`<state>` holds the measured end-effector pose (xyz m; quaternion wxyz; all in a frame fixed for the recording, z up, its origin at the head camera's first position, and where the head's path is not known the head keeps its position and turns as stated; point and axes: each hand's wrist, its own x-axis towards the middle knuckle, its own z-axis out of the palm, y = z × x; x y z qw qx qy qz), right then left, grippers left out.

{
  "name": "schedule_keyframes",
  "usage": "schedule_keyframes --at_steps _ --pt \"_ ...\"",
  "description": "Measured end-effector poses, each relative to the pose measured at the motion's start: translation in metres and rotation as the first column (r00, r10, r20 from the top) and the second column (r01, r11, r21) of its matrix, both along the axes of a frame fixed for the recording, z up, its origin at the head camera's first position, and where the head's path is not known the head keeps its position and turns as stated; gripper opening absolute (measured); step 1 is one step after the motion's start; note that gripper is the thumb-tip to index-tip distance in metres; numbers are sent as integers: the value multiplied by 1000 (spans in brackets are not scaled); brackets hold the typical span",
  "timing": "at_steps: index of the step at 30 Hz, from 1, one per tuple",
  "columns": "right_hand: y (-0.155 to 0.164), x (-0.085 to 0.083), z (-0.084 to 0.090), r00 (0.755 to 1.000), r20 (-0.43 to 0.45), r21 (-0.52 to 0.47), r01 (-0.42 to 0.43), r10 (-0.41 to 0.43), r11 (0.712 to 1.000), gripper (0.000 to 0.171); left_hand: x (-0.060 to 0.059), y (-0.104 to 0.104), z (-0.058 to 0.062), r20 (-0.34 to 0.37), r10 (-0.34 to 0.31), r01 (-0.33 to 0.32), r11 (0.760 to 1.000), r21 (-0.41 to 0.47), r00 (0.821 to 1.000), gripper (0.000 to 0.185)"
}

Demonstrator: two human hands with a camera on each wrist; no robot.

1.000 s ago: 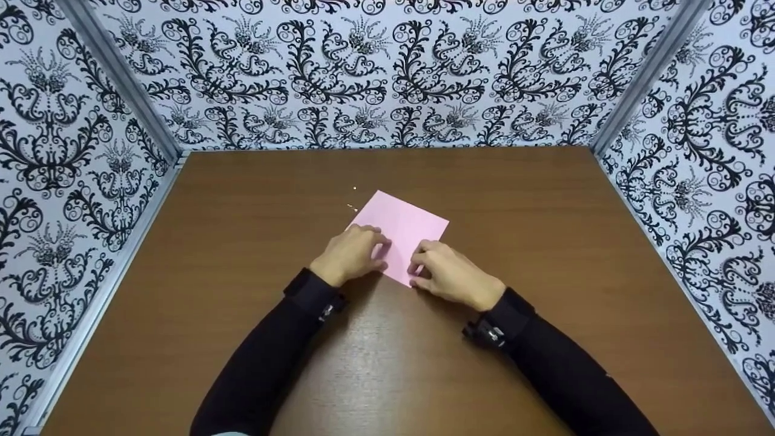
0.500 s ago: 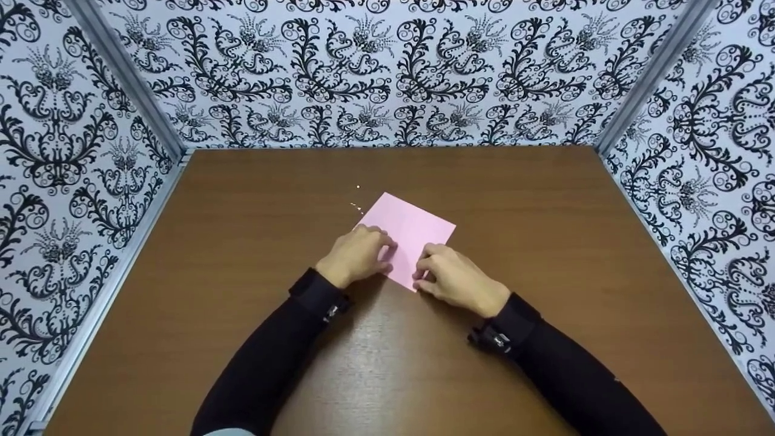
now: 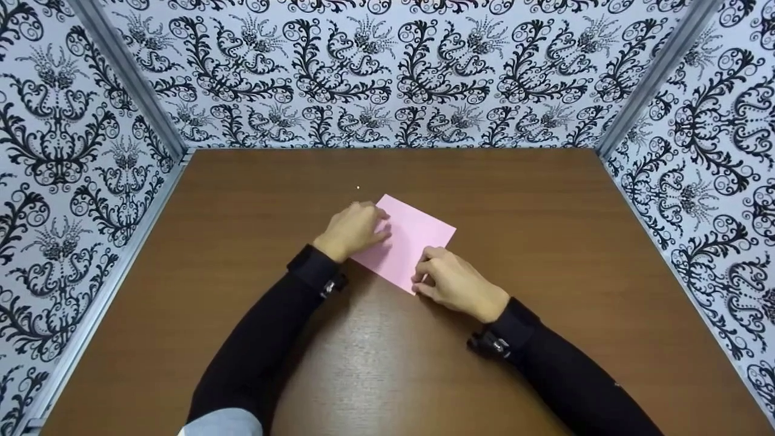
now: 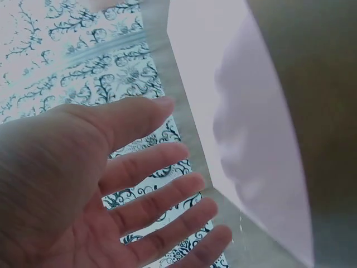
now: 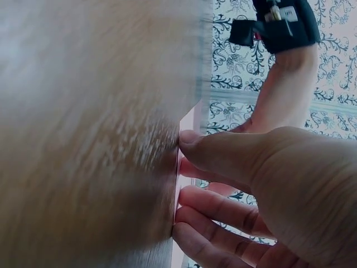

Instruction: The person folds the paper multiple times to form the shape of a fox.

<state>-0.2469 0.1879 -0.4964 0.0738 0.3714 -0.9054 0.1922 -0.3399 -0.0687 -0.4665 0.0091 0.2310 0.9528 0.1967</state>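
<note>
Paper, a pink folded sheet, lies flat near the middle of the brown table, turned so its corners point toward the table's far and near edges, and it has not shifted over the last second. What has changed is the left hand: half a second ago it sat close beside the right hand at the sheet's near corner, and now it has slid away along the left edge of the sheet toward the table's far side, ending near the sheet's far-left corner. In the left wrist view its fingers are straight and spread, gripping nothing, with the sheet lying just beyond the fingertips. The right hand has stayed at the near corner; the right wrist view shows its thumb and fingers curled and pressing on the sheet's edge where it meets the wood, which looks like a pinning hold rather than a lift. Judging from this, the sweep of the left hand reads as a crease being flattened along that edge while the right hand anchors the sheet, so the fold in hand seems close to being set. Black sleeves cover both forearms, and patterned walls enclose the table on three sides.
</note>
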Motion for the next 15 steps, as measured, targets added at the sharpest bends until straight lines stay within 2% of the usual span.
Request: schedule_keyframes --at_steps 3,9,15 --pt "0 1 1 1000 -1 5 -9 9 1000 6 -10 0 4 -2 24 -24 1000 1 1000 43" --pt "0 3 2 1000 -11 20 -29 29 999 5 -26 3 4 -9 26 -26 1000 -1 1000 44" --pt "0 5 3 1000 -18 32 -21 21 999 4 -38 8 3 36 19 -19 1000 -3 999 47"
